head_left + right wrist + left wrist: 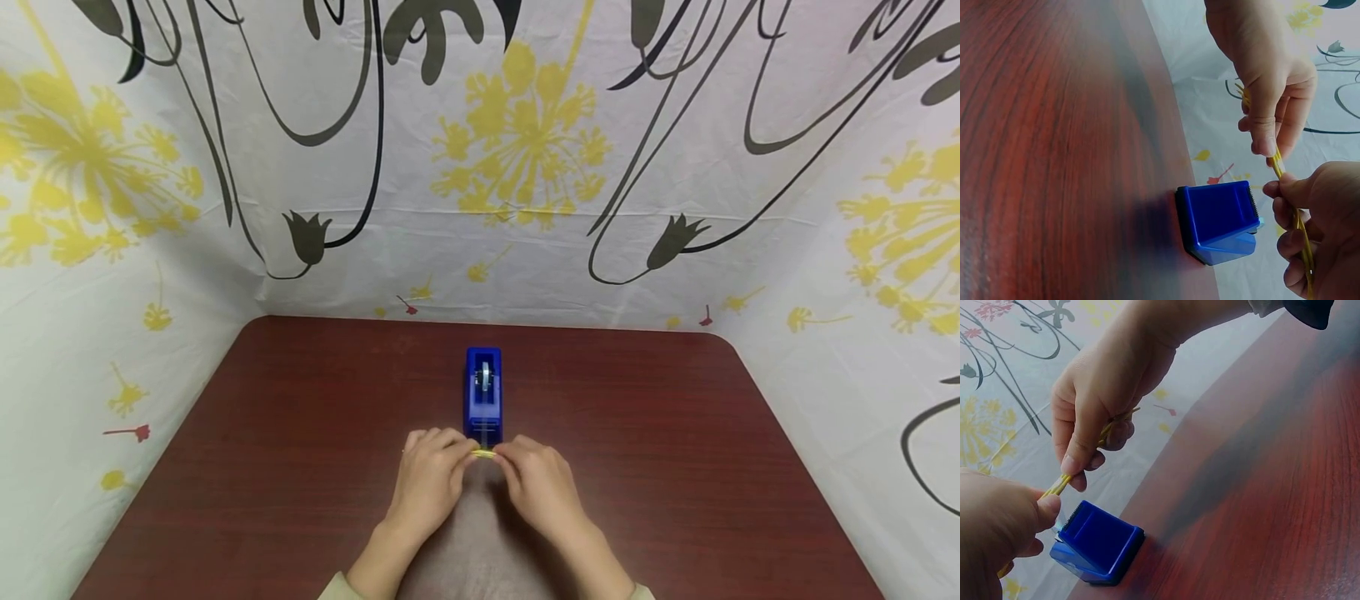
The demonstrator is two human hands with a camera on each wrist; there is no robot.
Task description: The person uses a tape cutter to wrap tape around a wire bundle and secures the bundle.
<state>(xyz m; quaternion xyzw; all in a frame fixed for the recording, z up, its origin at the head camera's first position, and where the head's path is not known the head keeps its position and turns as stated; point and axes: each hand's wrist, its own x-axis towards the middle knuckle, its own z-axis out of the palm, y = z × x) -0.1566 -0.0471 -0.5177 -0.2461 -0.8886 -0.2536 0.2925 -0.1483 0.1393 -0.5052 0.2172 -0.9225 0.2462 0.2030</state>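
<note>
A bundle of thin yellow strands (483, 453) runs between my two hands. My left hand (427, 477) pinches it from the left, and my right hand (542, 482) pinches it from the right, fingertips close together. Its ends poke out past the curled fingers in both wrist views, as on the yellow strands (1308, 256). Just beyond my hands stands a blue tape dispenser (483, 392), its toothed cutter end toward me. A clear tape roll (486, 375) sits in it. In the left wrist view a bit of clear tape (1059, 525) shows at the cutter, right beside the strands.
The dark red-brown wooden table (337, 392) carries the dispenser near its middle. A white cloth (525, 267) with yellow flowers and grey plant shapes hangs around the back and both sides of the table.
</note>
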